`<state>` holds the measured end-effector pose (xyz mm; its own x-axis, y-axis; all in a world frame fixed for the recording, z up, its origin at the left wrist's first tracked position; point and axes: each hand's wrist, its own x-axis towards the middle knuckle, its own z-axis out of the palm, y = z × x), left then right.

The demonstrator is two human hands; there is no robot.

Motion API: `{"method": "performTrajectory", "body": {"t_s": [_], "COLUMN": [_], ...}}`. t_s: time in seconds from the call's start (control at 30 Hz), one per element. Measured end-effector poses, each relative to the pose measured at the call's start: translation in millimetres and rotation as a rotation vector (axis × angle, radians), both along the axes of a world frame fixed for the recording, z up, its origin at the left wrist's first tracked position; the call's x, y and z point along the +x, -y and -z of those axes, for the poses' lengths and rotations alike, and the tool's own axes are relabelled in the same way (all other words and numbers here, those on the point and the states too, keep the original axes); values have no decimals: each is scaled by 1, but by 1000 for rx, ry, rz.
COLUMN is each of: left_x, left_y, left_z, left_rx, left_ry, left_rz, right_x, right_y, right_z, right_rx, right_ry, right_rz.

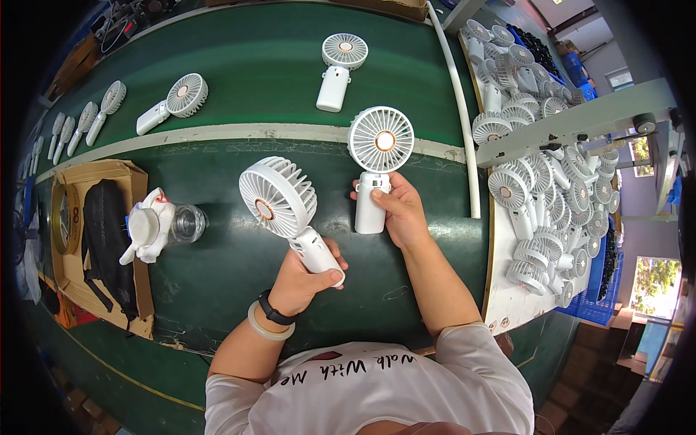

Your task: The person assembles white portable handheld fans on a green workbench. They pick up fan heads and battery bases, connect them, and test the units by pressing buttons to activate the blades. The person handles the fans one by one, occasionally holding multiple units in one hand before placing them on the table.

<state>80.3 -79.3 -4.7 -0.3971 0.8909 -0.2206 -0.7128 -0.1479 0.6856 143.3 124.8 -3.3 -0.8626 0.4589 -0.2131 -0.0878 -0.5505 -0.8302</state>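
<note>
My left hand (308, 273) is closed round the handle of a white handheld fan (279, 199), whose round grille tilts up and to the left. In my right hand (399, 206) is a second white handheld fan (380, 141), held by its handle with the grille facing up and an orange ring at its centre. My right thumb presses on the front of that handle. The two fans are apart, both over the green worktable (290, 326). Beyond them another white fan (333, 87) lies on the green belt (246, 94).
More fans (177, 101) lie along the belt to the left. A cardboard box (141, 283) holds a black pouch (109, 246); beside it stand a clear jar (188, 222) and a white cloth (154, 225). At right, many fans (536, 203) crowd a white table near a white pipe (460, 109).
</note>
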Motion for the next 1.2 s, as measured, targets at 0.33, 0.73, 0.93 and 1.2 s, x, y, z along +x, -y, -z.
{"method": "performTrajectory", "body": {"t_s": [0.33, 0.73, 0.93, 1.2], "left_x": [2, -3, -4, 12], "left_y": [-1, 4, -4, 2], "left_z": [-5, -3, -13, -15], "left_rx": [57, 279, -47, -79], "left_ry": [140, 367, -220, -1211], "left_rz": [-99, -32, -121, -215], "right_x": [1, 3, 1, 3], "right_y": [14, 27, 23, 33], "right_z": [9, 0, 6, -3], "right_rx": [373, 772, 670, -461], "right_ry": [48, -220, -238, -302], "right_rz": [-4, -395, -500, -368]}}
